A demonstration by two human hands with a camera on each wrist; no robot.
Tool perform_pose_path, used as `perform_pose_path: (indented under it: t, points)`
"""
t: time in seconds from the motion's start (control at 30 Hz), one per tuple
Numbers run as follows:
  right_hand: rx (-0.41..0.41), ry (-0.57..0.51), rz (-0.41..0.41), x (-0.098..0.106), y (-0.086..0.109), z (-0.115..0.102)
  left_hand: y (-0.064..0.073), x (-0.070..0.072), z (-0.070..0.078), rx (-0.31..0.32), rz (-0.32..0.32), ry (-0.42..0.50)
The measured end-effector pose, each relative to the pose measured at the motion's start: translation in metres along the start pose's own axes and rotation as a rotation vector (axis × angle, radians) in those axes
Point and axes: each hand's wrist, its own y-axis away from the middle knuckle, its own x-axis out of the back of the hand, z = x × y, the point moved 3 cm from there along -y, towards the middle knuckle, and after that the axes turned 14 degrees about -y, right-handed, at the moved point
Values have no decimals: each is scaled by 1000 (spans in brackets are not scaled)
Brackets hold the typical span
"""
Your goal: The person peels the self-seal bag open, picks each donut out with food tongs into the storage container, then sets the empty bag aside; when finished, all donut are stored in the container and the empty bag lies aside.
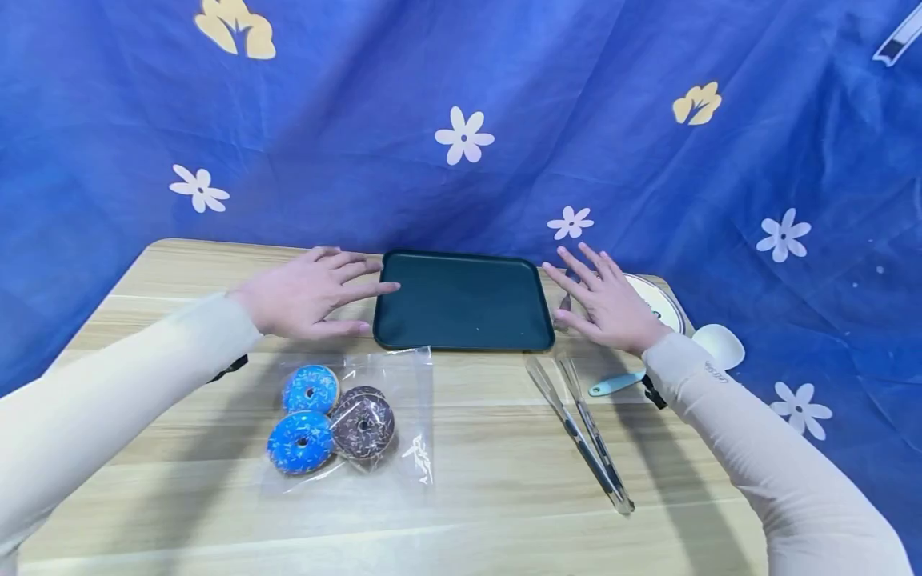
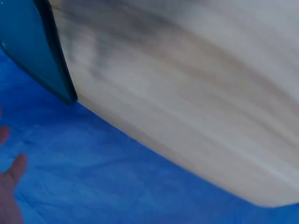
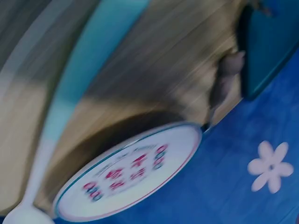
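Observation:
A dark green rectangular tray [image 1: 464, 302] lies flat at the table's back edge. My left hand [image 1: 313, 294] is at its left side, fingers stretched out and tips overlapping the tray's rim in the head view. At the tray's right side my right hand [image 1: 612, 302] is spread, holding nothing. Left of centre, a clear plastic bag [image 1: 412, 416] contains blue sprinkled donuts [image 1: 301, 452] and brown sprinkled donuts [image 1: 366, 436]. In the left wrist view, fingers [image 2: 16, 170] appear at the left edge, away from the tray [image 2: 28, 51].
Metal tongs [image 1: 591, 448] lie right of centre. A spoon with a pale blue handle [image 3: 88, 60] and white bowl [image 1: 720, 346] lies at right. A white plate [image 3: 133, 175] with red markings is beneath the right hand. Between plate and tray is a small brownish object [image 3: 225, 81].

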Motion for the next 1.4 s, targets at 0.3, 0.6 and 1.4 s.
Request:
perform_pose_path:
  t: [0.3,0.6,1.4]
  points:
    - [38,-237,-96,-12,-33,-62,14,-11,19,165,-159,400]
    - [67,-589,-193,-44,-73,-120,7,-21,32,169,-370,880]
    - [80,-675,-164,-89,-100,-159,9,-37,41,245,-514,1227]
